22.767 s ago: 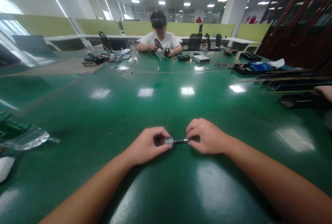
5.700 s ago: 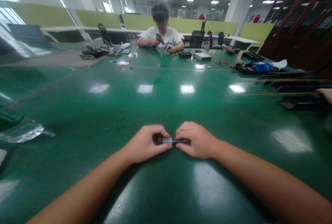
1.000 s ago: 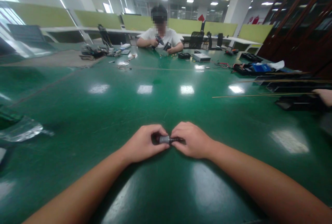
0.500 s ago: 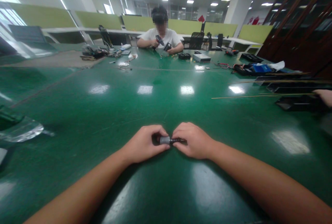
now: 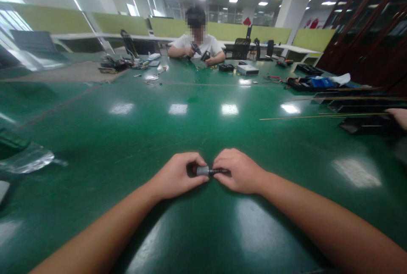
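Above the green tabletop (image 5: pixel 197 134), close in front of me, my left hand (image 5: pixel 174 176) curls its thumb and fingers round a small grey cylinder (image 5: pixel 202 171). A dark, thinner rod-like end (image 5: pixel 212 172) sticks out of the cylinder toward the right. My right hand (image 5: pixel 238 171) pinches that dark end between thumb and fingers. The two hands face each other with a narrow gap between the fingertips. The cylinder's left end is covered by my left palm, and I cannot make out exactly what the part is.
Across the table a person (image 5: pixel 197 45) in a white shirt holds a dark power tool (image 5: pixel 196 48). Clear plastic (image 5: pixel 34 157) lies at left. Black trays (image 5: pixel 365 125) with thin rods (image 5: pixel 295 117) lie at right, beside another person's hand (image 5: pixel 399 117). A tool bag (image 5: pixel 314 83) lies behind them.
My right hand has shifted very slightly to the right along the dark end. My left hand keeps its grip on the cylinder in nearly the same place.
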Demonstrator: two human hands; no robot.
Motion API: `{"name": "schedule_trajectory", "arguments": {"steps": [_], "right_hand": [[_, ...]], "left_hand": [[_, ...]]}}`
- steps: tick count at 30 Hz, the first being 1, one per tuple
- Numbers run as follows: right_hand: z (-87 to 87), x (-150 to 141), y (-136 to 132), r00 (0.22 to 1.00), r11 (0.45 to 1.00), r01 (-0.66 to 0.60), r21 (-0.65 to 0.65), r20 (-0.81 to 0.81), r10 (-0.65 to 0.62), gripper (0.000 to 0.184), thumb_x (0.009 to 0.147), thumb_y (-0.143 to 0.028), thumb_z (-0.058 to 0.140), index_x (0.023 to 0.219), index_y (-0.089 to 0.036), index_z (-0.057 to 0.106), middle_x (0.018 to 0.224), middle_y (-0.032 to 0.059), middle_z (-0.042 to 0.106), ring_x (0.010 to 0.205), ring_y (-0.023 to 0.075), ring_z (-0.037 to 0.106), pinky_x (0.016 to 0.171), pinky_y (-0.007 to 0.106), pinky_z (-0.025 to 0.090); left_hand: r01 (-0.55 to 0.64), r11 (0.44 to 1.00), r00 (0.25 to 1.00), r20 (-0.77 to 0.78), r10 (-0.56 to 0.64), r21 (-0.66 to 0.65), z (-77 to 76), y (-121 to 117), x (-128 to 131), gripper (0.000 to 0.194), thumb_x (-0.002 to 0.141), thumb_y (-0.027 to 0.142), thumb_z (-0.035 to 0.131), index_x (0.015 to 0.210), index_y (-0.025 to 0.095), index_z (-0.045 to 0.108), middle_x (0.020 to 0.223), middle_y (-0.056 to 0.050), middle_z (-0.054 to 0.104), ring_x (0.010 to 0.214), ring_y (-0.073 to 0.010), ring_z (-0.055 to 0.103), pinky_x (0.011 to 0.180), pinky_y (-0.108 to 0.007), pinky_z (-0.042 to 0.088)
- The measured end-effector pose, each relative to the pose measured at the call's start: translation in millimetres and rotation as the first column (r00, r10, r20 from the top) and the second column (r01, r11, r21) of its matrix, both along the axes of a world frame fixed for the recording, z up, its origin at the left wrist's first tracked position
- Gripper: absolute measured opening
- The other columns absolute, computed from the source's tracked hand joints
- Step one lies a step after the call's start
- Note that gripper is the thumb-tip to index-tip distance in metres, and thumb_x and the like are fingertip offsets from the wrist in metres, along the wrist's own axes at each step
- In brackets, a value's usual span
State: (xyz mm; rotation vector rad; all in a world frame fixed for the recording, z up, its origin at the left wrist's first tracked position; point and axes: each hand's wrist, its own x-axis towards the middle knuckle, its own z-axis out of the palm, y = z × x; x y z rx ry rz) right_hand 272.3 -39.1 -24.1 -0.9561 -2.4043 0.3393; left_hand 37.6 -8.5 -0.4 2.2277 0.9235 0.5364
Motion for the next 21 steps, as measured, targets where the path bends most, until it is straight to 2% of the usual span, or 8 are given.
{"name": "schedule_trajectory", "arguments": {"steps": [21], "right_hand": [[3.4,3.3,-1.4,1.0,1.0,0.016,0.018,0.014,-0.016,0.007,0.086,-0.021,0.067,0.091,-0.017,0.071,0.094,0.0052,0.074,0.094,0.0204,0.065,0.085,0.034,0.045]], "left_hand": [[0.011,1.0,1.0,-0.008,-0.011,0.009,-2.2,1.2,-1.2,0.016,0.08,0.028,0.074,0.09,0.016,0.07,0.082,-0.002,0.069,0.074,-0.0176,0.064,0.068,-0.026,0.049]]}}
